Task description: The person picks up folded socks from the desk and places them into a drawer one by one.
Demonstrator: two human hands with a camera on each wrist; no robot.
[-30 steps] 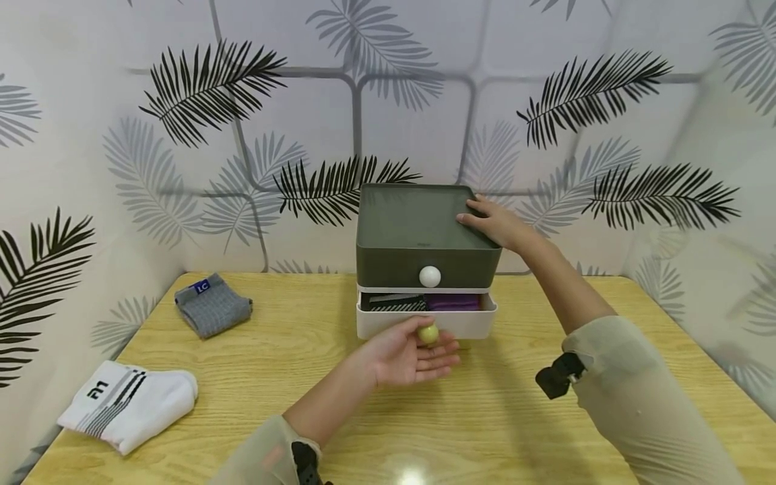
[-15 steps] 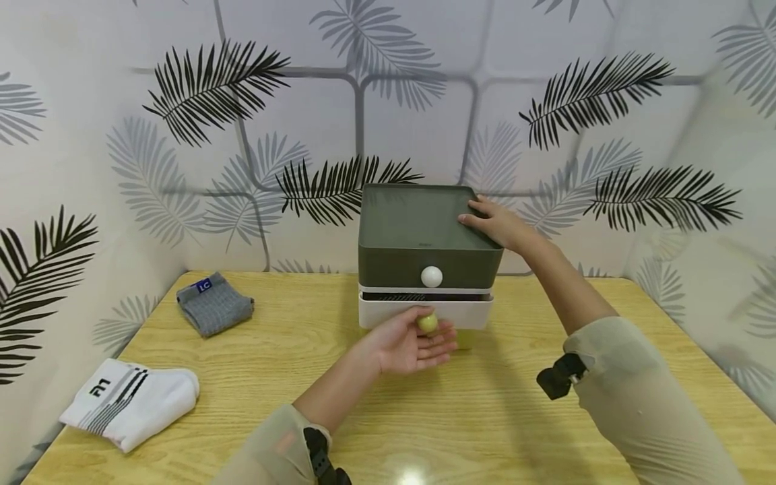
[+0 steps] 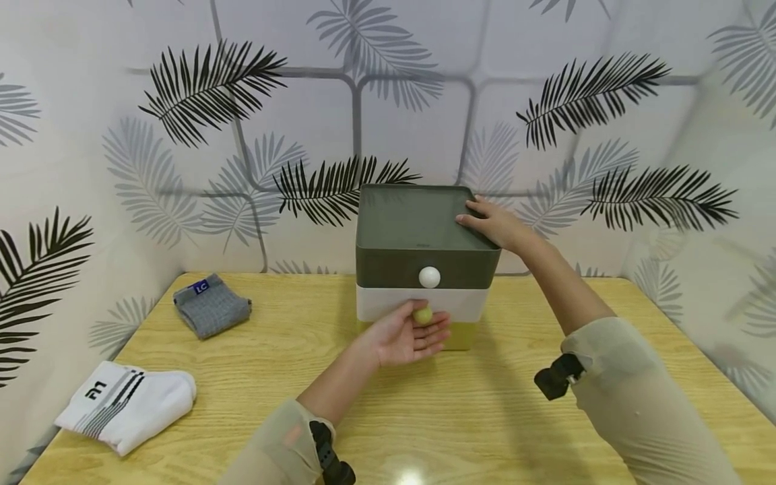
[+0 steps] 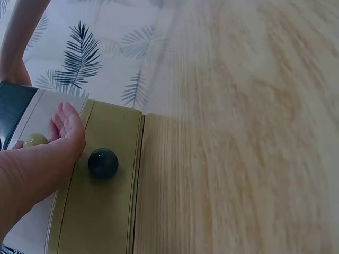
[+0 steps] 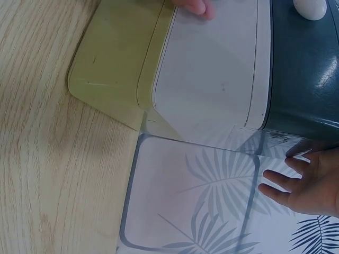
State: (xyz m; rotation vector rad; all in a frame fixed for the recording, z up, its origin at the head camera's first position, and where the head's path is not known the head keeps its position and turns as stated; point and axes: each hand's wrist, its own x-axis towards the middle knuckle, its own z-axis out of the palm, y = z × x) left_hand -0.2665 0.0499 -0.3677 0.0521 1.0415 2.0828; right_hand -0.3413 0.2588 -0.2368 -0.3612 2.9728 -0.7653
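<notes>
My left hand, palm up, has the yellow-green drawer knob between thumb and index finger at the front of the white middle drawer. That drawer sits flush under the dark green top drawer with its white knob. Below is an olive-yellow bottom drawer with a dark round knob, mostly hidden by the hand in the head view. My right hand rests with straight fingers on the right edge of the unit's green top.
A folded grey sock with a blue label lies on the wooden table at the left. Nearer the left front is a folded white sock with black stripes. A leaf-patterned wall stands directly behind the drawer unit.
The white drawer has slid back from partly out to flush, hiding the striped and purple cloth inside. My left hand moved in with it; my right hand stayed on the top.
</notes>
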